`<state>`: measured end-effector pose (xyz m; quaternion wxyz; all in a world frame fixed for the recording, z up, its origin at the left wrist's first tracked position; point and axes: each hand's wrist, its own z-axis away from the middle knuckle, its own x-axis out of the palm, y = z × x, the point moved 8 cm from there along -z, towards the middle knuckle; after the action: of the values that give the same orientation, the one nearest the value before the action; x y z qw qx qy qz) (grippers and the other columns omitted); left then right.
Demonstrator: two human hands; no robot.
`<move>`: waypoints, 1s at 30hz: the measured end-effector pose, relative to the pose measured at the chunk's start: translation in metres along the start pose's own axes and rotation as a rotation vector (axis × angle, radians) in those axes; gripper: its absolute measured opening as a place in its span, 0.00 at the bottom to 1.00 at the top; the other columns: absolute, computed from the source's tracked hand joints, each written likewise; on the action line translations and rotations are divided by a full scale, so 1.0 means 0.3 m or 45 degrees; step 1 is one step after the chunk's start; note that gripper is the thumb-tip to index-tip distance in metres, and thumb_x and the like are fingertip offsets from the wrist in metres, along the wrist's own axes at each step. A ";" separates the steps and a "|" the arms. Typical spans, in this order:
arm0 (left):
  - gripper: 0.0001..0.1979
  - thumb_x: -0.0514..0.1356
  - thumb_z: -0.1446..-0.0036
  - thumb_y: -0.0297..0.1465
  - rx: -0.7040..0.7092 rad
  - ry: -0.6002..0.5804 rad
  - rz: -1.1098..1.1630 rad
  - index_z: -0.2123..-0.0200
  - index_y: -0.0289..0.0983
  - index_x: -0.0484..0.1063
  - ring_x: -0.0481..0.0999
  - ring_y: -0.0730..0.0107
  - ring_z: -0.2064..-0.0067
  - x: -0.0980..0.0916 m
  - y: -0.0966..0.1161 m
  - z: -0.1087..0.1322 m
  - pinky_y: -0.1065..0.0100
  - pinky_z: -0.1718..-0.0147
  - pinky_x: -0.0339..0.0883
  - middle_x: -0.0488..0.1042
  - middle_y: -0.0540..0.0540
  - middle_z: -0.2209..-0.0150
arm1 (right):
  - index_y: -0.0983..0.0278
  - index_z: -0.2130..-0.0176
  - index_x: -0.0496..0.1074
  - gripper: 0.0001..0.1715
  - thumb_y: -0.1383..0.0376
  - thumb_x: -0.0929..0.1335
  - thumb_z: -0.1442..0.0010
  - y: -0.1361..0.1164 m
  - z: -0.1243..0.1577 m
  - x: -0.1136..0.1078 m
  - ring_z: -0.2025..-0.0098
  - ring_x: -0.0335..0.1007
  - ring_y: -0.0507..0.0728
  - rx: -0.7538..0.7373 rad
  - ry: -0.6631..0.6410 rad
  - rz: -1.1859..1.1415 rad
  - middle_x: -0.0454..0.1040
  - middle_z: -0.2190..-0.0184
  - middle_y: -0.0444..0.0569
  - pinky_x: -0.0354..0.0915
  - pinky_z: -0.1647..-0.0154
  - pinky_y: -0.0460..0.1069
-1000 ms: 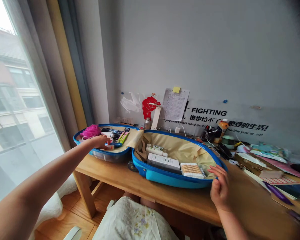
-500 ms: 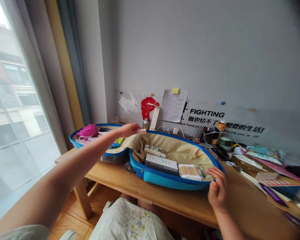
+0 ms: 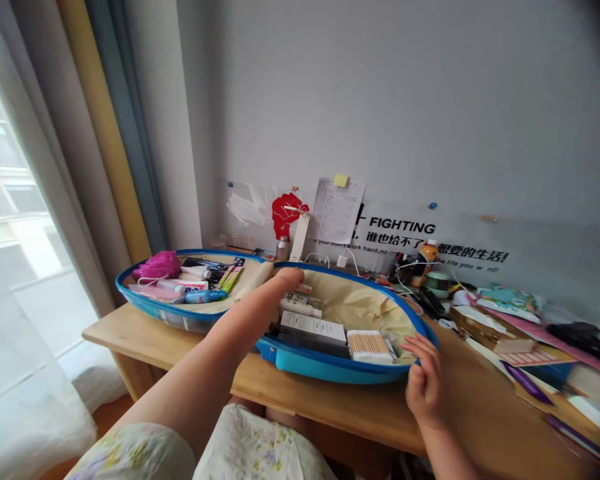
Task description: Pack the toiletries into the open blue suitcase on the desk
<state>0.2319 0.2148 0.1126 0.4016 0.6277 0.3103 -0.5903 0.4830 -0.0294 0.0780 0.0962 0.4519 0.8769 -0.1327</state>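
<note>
In the head view, the left hand (image 3: 289, 277) is stretched over the hinge of the open blue case (image 3: 330, 367), into the back of its lined right half. A small tube (image 3: 305, 289) with a pink end lies just right of the fingertips, its long axis running across the case. Whether it is pinched cannot be told, since the fingers are hidden behind the back of the hand. Nearer the case's front rim, a bottle (image 3: 300, 305), a white box (image 3: 313, 327) and a pack of swabs (image 3: 369, 343) are laid. The right hand (image 3: 423, 383), fingers loosely spread, is rested on the case's right front rim, well apart from the tube; the left hand is nearer.
</note>
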 end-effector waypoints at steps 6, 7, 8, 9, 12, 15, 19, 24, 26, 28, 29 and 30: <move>0.11 0.63 0.45 0.28 -0.002 0.034 0.018 0.58 0.36 0.74 0.74 0.54 0.49 0.023 -0.011 0.014 0.60 0.50 0.66 0.77 0.41 0.55 | 0.63 0.55 0.70 0.20 0.57 0.55 0.31 -0.013 -0.007 -0.003 0.45 0.67 0.66 -0.017 -0.012 0.011 0.73 0.56 0.57 0.64 0.47 0.65; 0.10 0.64 0.46 0.28 -0.010 0.031 0.015 0.58 0.36 0.74 0.74 0.53 0.49 0.024 -0.012 0.015 0.60 0.50 0.66 0.77 0.41 0.56 | 0.63 0.55 0.70 0.20 0.57 0.55 0.31 -0.016 -0.009 -0.004 0.45 0.67 0.65 -0.022 -0.014 0.011 0.73 0.56 0.57 0.64 0.47 0.64; 0.10 0.64 0.45 0.28 -0.017 0.028 0.009 0.58 0.36 0.74 0.74 0.53 0.49 0.025 -0.013 0.016 0.60 0.50 0.66 0.78 0.41 0.57 | 0.62 0.55 0.70 0.20 0.58 0.55 0.31 -0.018 -0.011 -0.004 0.46 0.67 0.65 -0.024 -0.017 0.009 0.73 0.55 0.57 0.64 0.47 0.64; 0.09 0.63 0.44 0.28 -0.022 0.025 0.001 0.58 0.36 0.74 0.74 0.54 0.49 0.025 -0.012 0.017 0.59 0.49 0.66 0.77 0.41 0.57 | 0.62 0.55 0.70 0.19 0.58 0.55 0.31 -0.020 -0.012 -0.005 0.46 0.67 0.65 -0.026 -0.018 0.006 0.73 0.55 0.57 0.64 0.47 0.64; 0.10 0.59 0.39 0.30 -0.030 0.015 -0.030 0.55 0.36 0.73 0.73 0.57 0.48 0.029 -0.006 0.018 0.57 0.48 0.66 0.75 0.40 0.52 | 0.62 0.55 0.70 0.19 0.58 0.56 0.32 -0.019 -0.012 -0.006 0.46 0.67 0.65 -0.029 -0.013 0.004 0.73 0.55 0.57 0.64 0.47 0.64; 0.15 0.58 0.36 0.37 -0.038 0.001 -0.055 0.49 0.37 0.70 0.73 0.61 0.49 0.038 -0.001 0.009 0.55 0.50 0.70 0.71 0.42 0.47 | 0.63 0.55 0.70 0.20 0.58 0.55 0.32 -0.011 -0.005 -0.004 0.45 0.67 0.66 -0.026 -0.010 0.008 0.73 0.56 0.57 0.64 0.47 0.65; 0.18 0.58 0.37 0.38 -0.050 -0.013 -0.063 0.47 0.37 0.68 0.73 0.61 0.50 0.052 -0.002 -0.004 0.54 0.52 0.71 0.70 0.41 0.47 | 0.63 0.55 0.70 0.20 0.57 0.55 0.32 -0.002 0.003 -0.001 0.46 0.67 0.66 -0.021 -0.005 0.008 0.73 0.56 0.58 0.63 0.48 0.65; 0.18 0.58 0.37 0.38 -0.039 0.042 -0.024 0.47 0.37 0.68 0.73 0.61 0.50 0.027 -0.003 0.016 0.54 0.52 0.71 0.70 0.41 0.47 | 0.63 0.55 0.71 0.21 0.57 0.55 0.32 -0.001 0.003 -0.001 0.46 0.67 0.66 -0.026 0.016 -0.011 0.73 0.56 0.57 0.63 0.48 0.65; 0.18 0.59 0.37 0.38 -0.017 0.123 0.003 0.46 0.37 0.68 0.73 0.60 0.49 -0.019 -0.001 0.034 0.55 0.51 0.70 0.69 0.41 0.45 | 0.63 0.56 0.71 0.21 0.56 0.56 0.32 0.003 0.002 -0.002 0.46 0.67 0.66 -0.019 0.026 -0.022 0.73 0.57 0.57 0.63 0.48 0.65; 0.19 0.57 0.36 0.36 -0.001 0.229 0.033 0.43 0.40 0.67 0.73 0.63 0.49 -0.086 -0.011 0.059 0.60 0.48 0.68 0.67 0.42 0.42 | 0.63 0.56 0.71 0.21 0.56 0.56 0.32 0.007 0.003 -0.001 0.46 0.67 0.65 -0.010 0.025 -0.024 0.73 0.57 0.57 0.63 0.48 0.65; 0.19 0.55 0.35 0.34 0.000 0.281 0.045 0.42 0.40 0.66 0.74 0.65 0.50 -0.122 -0.027 0.076 0.63 0.47 0.67 0.66 0.42 0.41 | 0.63 0.56 0.71 0.21 0.56 0.55 0.32 0.009 0.004 0.000 0.46 0.67 0.65 -0.006 0.019 -0.020 0.73 0.57 0.57 0.63 0.47 0.65; 0.19 0.52 0.34 0.33 -0.006 0.327 0.050 0.42 0.41 0.65 0.74 0.66 0.49 -0.157 -0.053 0.096 0.66 0.47 0.66 0.67 0.43 0.41 | 0.63 0.56 0.71 0.22 0.55 0.55 0.32 0.010 0.005 0.001 0.46 0.67 0.65 -0.004 0.014 -0.016 0.73 0.57 0.57 0.63 0.47 0.65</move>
<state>0.1989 0.2014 0.1575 0.3716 0.7032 0.3481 -0.4962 0.4854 -0.0280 0.0760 0.0914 0.4469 0.8804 -0.1293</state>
